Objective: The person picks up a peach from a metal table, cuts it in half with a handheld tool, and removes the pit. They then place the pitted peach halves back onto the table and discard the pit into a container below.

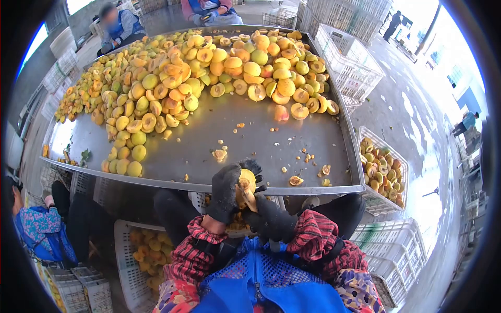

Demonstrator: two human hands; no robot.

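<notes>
My left hand [226, 192], in a dark work glove, is closed around a yellow peach [246, 180] just above the table's front edge. My right hand [272, 219], gloved too, is closed below it. A narrow tan piece [249, 201] runs from the right fingers up against the peach; it looks like a tool, but its kind is not clear. Ahead on the metal table [245, 125] lies a broad heap of yellow peaches [172, 78], many cut in half. Small scraps of fruit [219, 154] and a cut piece [296, 180] lie nearer me.
A crate of peach halves [383, 169] stands right of the table. Another crate with fruit [125, 250] is at my lower left. White crates [391, 255] sit at lower right. One co-worker [44, 229] is at left; others [122, 26] sit across the table.
</notes>
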